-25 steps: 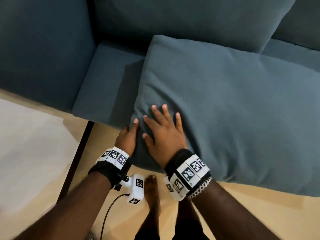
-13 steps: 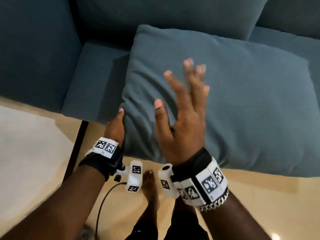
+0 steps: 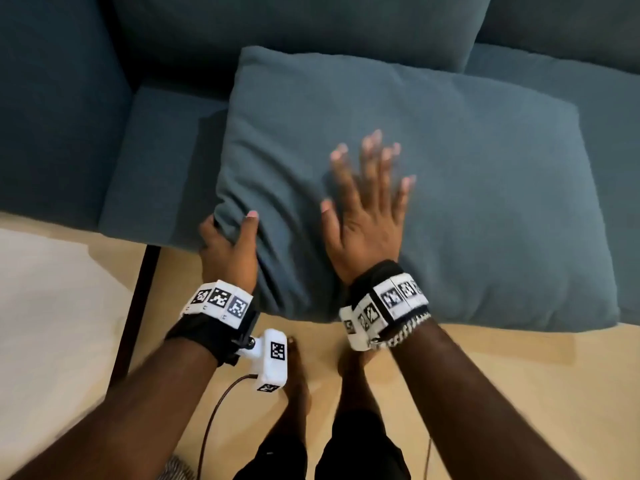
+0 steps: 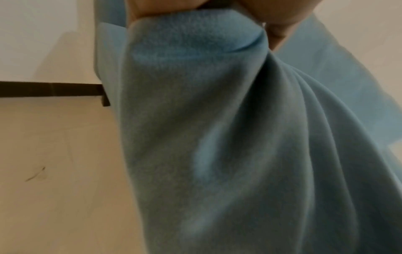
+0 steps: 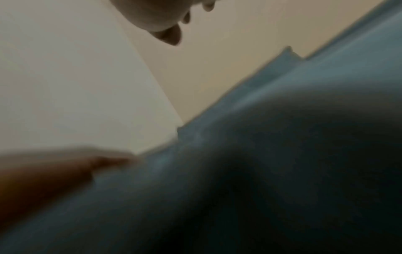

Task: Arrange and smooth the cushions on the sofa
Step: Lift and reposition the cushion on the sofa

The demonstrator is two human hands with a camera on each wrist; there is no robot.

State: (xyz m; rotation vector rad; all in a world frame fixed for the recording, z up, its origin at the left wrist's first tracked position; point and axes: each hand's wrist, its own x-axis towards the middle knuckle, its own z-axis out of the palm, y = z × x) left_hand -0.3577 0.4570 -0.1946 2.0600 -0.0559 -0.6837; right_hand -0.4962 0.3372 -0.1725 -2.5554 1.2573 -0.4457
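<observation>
A large blue-grey cushion lies flat on the sofa seat, its front edge overhanging the floor. My left hand grips the cushion's near left corner, thumb on top and fingers underneath; the left wrist view shows the bunched cushion fabric pinched there. My right hand lies flat with fingers spread on the cushion's top, left of its middle, blurred by motion. In the right wrist view the cushion fills the frame, dark and blurred.
A sofa back cushion stands behind, and the armrest rises at the left. A dark sofa leg stands on the beige floor. A pale rug lies to the left. My bare feet are below the cushion's edge.
My right hand lifted off the cushion's corner, rose, and has come down flat further in on the top. My left hand has kept its hold on the corner, thumb now over the top.
</observation>
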